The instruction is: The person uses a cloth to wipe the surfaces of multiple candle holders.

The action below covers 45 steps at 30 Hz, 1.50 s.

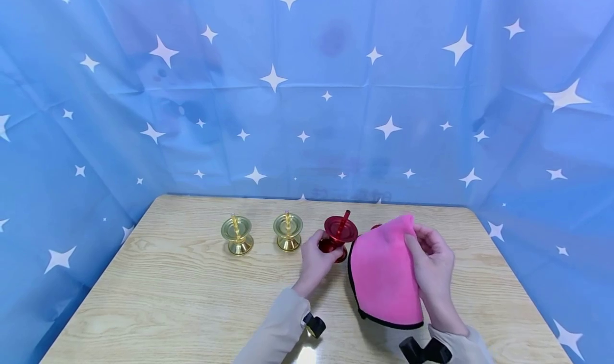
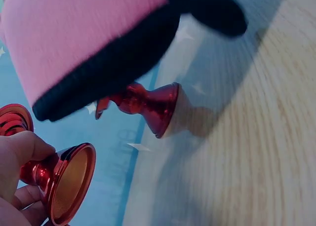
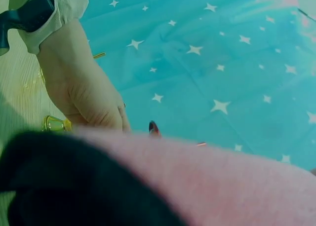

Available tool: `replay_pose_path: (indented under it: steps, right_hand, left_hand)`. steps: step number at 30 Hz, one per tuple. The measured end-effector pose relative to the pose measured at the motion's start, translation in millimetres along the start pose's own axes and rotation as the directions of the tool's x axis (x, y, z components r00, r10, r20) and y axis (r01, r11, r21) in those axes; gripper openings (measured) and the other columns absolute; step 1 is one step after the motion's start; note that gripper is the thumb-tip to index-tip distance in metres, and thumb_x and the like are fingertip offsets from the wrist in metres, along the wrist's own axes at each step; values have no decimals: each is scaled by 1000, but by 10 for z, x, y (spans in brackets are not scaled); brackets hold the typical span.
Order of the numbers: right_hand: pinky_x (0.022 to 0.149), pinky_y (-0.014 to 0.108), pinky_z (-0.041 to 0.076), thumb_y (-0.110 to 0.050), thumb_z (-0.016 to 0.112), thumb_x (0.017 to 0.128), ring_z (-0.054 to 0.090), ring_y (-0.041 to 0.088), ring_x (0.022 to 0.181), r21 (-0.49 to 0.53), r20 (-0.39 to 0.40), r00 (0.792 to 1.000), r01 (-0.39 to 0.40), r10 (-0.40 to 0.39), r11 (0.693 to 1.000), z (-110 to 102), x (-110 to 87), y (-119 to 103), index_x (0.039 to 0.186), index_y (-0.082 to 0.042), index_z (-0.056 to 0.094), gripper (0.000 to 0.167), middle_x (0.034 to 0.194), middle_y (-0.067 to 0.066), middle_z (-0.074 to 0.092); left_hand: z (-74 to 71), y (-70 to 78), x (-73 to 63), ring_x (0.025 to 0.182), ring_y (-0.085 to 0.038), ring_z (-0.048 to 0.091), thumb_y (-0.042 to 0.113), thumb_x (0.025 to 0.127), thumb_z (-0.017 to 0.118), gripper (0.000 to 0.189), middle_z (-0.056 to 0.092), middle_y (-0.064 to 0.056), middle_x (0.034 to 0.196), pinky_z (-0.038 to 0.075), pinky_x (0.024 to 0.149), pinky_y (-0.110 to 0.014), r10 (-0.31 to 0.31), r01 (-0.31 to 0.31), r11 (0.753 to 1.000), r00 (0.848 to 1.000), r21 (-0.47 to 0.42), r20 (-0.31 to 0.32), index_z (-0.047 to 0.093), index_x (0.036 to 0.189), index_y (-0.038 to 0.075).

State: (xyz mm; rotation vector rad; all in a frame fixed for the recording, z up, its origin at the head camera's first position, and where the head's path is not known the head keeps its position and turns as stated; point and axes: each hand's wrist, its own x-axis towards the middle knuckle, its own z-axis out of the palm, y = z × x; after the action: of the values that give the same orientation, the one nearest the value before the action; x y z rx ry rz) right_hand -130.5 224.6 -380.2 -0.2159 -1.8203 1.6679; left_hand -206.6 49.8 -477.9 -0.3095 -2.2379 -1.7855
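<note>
My left hand (image 1: 318, 260) grips a red metallic candle holder (image 1: 341, 229) by its narrow waist. It is tilted, the brownish underside of its base showing in the left wrist view. My right hand (image 1: 434, 263) pinches the upper right edge of a pink cloth piece (image 1: 386, 276) with black trim. The cloth hangs just right of the red holder. A second red candle holder (image 2: 157, 107) stands on the table behind the cloth, mostly hidden in the head view. In the right wrist view the cloth covers the lower part, with my left hand (image 3: 86, 90) beyond it.
Two gold candle holders (image 1: 240, 241), (image 1: 288, 236) stand left of my left hand, each with a thin upright stick. The light wood table (image 1: 168, 289) ends at a blue star-printed curtain (image 1: 307, 113) at the back and sides. Black bands circle both sleeves.
</note>
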Motion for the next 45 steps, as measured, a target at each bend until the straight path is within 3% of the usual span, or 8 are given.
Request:
replay_pose_path:
  steps: [13,19,29,33,37,40,43,45]
  right_hand:
    - [58,16,46,1,44,96,57,2,67,-5,108,969,-223,222,975,140,38,-46,108,-2,46,13,82,-13,61]
    - [56,19,47,-6,41,98,57,4,61,25,206,921,-343,331,939,194,77,-38,110,-8,42,12,76,-12,60]
    - [63,20,49,-19,45,99,60,3,71,46,372,809,-506,455,862,255,110,-90,114,-15,46,16,80,-11,62]
    - [65,20,50,-21,48,98,61,4,74,103,467,778,-520,421,848,240,111,-133,109,-21,57,14,86,-9,63]
    - [65,19,51,-11,38,100,64,5,78,271,621,746,-490,238,828,172,130,-112,109,-23,64,30,93,-4,67]
    - [65,20,51,3,31,96,64,7,82,352,732,677,-473,77,808,117,177,-52,117,-20,62,44,104,-2,67]
    - [64,20,50,7,33,95,63,9,86,337,799,601,-441,-5,832,86,225,12,127,-19,54,47,116,-1,63]
    - [60,20,50,6,38,95,63,8,82,309,808,589,-407,-11,860,87,236,45,132,-19,50,46,116,-2,63]
  left_hand:
    - [-185,150,-26,81,-17,53,7,63,78,26,63,-4,83,46,68,-29,165,-161,981,986,112,-26,64,85,8]
    - [-240,206,-25,80,-17,53,10,61,80,28,63,-3,81,45,68,-28,264,-254,950,964,180,-32,65,84,8]
    - [-280,349,-25,77,-19,56,7,58,77,29,66,-3,79,46,67,-29,426,-403,885,903,232,-53,64,83,6]
    - [-294,392,-23,79,-20,56,4,57,76,29,65,-5,81,46,68,-30,455,-429,872,888,235,-68,63,83,5]
    - [-304,436,-24,79,-19,56,3,57,76,28,64,-4,80,46,67,-29,457,-428,871,886,241,-78,63,83,5]
    - [-313,467,-22,79,-19,56,3,58,75,28,64,-4,80,46,67,-29,460,-428,870,883,243,-90,63,83,5]
    - [-329,495,-15,79,-19,56,2,59,75,27,63,-4,80,47,66,-28,466,-433,867,880,247,-91,63,83,5]
    - [-338,517,-10,80,-18,55,2,59,74,27,63,-3,80,47,67,-29,475,-442,859,876,259,-82,62,83,6]
